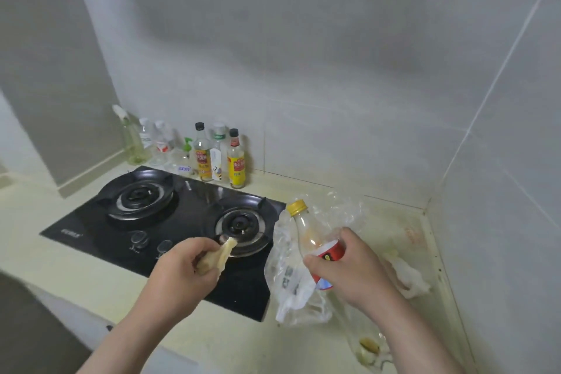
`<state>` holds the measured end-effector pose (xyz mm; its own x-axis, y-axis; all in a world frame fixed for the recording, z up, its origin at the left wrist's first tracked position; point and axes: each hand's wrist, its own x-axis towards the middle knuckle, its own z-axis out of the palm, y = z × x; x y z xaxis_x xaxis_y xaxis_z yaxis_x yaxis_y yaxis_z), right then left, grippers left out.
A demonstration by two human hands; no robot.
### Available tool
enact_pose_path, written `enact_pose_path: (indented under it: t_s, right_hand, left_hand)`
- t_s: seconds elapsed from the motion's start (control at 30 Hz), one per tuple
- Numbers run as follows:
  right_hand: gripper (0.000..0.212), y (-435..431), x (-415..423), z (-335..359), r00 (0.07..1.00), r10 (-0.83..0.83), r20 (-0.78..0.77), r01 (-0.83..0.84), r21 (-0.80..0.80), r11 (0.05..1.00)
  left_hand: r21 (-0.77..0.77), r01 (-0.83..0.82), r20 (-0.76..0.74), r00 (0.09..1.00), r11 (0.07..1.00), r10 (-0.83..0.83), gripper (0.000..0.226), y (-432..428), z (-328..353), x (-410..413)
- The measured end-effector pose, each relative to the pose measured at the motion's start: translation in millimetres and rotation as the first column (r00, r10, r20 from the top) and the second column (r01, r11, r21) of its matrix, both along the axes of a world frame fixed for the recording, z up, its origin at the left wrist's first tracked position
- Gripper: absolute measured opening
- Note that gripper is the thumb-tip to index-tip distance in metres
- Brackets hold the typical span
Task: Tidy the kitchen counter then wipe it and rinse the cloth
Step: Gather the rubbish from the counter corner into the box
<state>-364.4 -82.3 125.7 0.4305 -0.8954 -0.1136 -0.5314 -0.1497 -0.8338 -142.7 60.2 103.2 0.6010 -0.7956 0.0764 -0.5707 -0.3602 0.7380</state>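
My right hand grips a clear plastic bottle with a yellow cap and a red label, tilted above a crumpled clear plastic bag on the pale yellow counter. My left hand pinches a crumpled yellowish scrap, paper or cloth, over the front edge of the black gas stove. A crumpled white tissue lies on the counter to the right of my right hand.
Several sauce and spray bottles stand in a row against the back wall behind the stove. Small food scraps in clear wrapping lie near the counter's front right. Tiled walls close the corner at the right.
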Motion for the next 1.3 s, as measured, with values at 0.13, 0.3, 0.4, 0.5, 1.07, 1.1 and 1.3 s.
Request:
enact_pose_path:
  t_s: [0.13,0.3,0.4,0.5,1.07,1.1,1.3]
  right_hand:
    - [0.033,19.8,29.6,-0.1,0.997,0.07,0.038,-0.07,0.022,0.997]
    - [0.035,57.1,80.8,1.5,0.983,0.174,0.053,-0.175,0.026,0.984]
    - [0.039,86.4,114.9,2.0,0.968,0.244,0.053,-0.245,0.018,0.969]
    - [0.042,121.4,151.0,4.2,0.949,0.309,0.057,-0.311,0.023,0.95]
    - [0.037,372.0,342.6,-5.5,0.784,0.62,-0.005,-0.62,0.002,0.784]
    - [0.037,384.5,353.0,-7.1,0.766,0.642,-0.005,-0.642,0.005,0.766]
    - [0.035,447.6,412.3,-17.6,0.652,0.758,-0.017,-0.757,0.038,0.652]
  left_hand:
    - [-0.012,-0.08,0.019,0.997,0.997,0.08,0.035,39.1,5.0,14.9]
    - [-0.019,-0.186,-0.016,0.983,0.982,0.186,0.026,103.5,3.8,44.2]
    - [-0.008,-0.243,-0.016,0.97,0.97,0.243,0.026,149.5,4.0,67.8]
    - [0.023,-0.308,0.002,0.951,0.951,0.308,0.028,198.1,-0.7,96.5]
    - [0.003,-0.657,-0.043,0.753,0.754,0.656,0.035,493.4,-15.6,200.6]
    - [-0.001,-0.672,-0.036,0.741,0.741,0.671,0.037,506.7,-15.1,204.4]
    - [0.025,-0.782,-0.036,0.621,0.622,0.783,0.036,580.0,-25.2,228.1]
